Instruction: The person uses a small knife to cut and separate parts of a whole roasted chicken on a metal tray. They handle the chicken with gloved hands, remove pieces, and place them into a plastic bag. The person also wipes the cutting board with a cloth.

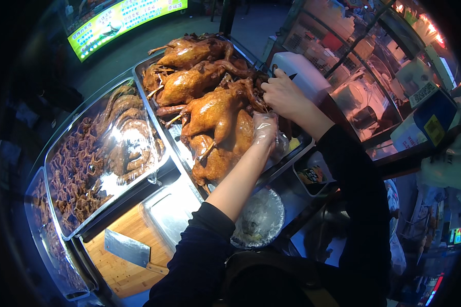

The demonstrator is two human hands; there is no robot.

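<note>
Whole glossy brown roast ducks [217, 113] lie heaped in a metal tray [168, 144] in front of me. My left hand [265, 128], in a clear plastic glove, is at the right side of the heap, against the ducks. Its fingertips are hidden, so any grip is unclear. Just beyond it, my bare right hand [283, 94] has its fingers bent over dark pieces at the tray's right edge. A dark pointed thing [292, 76] shows beside its knuckles; whether the hand holds it cannot be told.
Left stands a film-covered tray of brown cooked meat pieces [77, 169]. A cleaver [127, 247] lies on a wooden cutting board [119, 271]. A plastic-lined bowl [261, 220] sits below my forearms. A white plastic container [299, 73] and a windowed stall [353, 92] are at right.
</note>
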